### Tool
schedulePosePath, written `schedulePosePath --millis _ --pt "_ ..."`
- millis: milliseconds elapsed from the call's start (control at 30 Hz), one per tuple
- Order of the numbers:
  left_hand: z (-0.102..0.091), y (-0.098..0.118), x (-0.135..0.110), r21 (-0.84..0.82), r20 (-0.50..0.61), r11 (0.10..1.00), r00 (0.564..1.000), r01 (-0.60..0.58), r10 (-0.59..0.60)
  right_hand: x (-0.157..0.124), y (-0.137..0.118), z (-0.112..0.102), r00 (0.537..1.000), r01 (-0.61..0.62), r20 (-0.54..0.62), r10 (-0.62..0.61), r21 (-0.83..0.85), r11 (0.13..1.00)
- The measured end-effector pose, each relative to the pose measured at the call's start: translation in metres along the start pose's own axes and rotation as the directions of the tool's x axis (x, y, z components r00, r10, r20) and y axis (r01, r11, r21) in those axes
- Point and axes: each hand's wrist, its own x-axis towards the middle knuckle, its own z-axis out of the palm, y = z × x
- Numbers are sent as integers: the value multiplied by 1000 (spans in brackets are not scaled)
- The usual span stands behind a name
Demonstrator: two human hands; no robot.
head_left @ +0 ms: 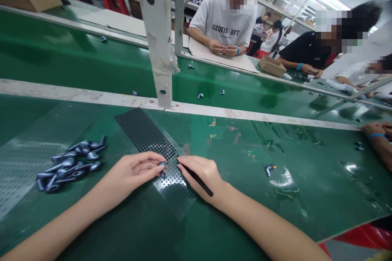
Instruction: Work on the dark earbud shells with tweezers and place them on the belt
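Earbud (161,169) half hidden in left hand (134,170), stylus (203,185) in right hand (199,175)

And we're looking at a glossy green surface (245,159), scuffed with pale flecks, with a perforated sheet (143,136) on it, rows of black dots packed tight and thinning toward clear plastic! Left of the sheet, a heap of moulded parts (70,165) gleams steel-blue with dark tips. Over the sheet, a small part (161,169) flashes that same blue-grey, right beside a solid black stylus (197,179). Beyond the sheet, a cream strip (92,94) bands the green, and further back a white T-shirt (220,18) carries dark lettering. To the sheet's right, a blue wristband (376,135) pops!
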Motion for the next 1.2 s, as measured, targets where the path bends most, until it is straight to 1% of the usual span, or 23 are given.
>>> schedulePosePath --millis 200,367,500,633,700,800,867,933,1033,1100,1200 --pt "-1 -19 4 -32 23 999 1000 -2 3 0 -3 1 1000 12 -12 -12 -51 999" --pt "-5 -21 5 -23 47 1000 999 6 -4 1 -3 2 999 39 -17 -41 -65 997" --pt "-5 -15 5 -24 52 1000 998 19 -18 1 -1 3 999 37 -25 -39 -54 998" --pt "-2 -2 4 -38 43 999 998 37 -35 2 1 3 999 1 -42 0 14 1000" --pt "-1 5 4 -46 43 998 998 52 -50 4 1 2 997 -44 -55 47 66 997" --pt "-1 13 2 -72 39 995 997 72 -69 7 2 0 983 -144 -87 160 165 976" --pt "-1 15 2 -100 32 991 996 84 -81 10 3 -2 960 -224 -108 257 250 942" --pt "0 15 2 -137 24 986 995 98 -95 15 4 -6 925 -306 -111 365 353 884" --pt "0 17 1 -217 7 969 993 115 -117 25 2 -14 857 -399 -69 510 537 743" --pt "-1 20 1 -288 -14 950 992 119 -129 35 -1 -20 821 -420 -23 570 652 632" --pt "-5 30 1 -386 -42 915 989 115 -142 54 -9 -30 794 -402 30 607 775 487"
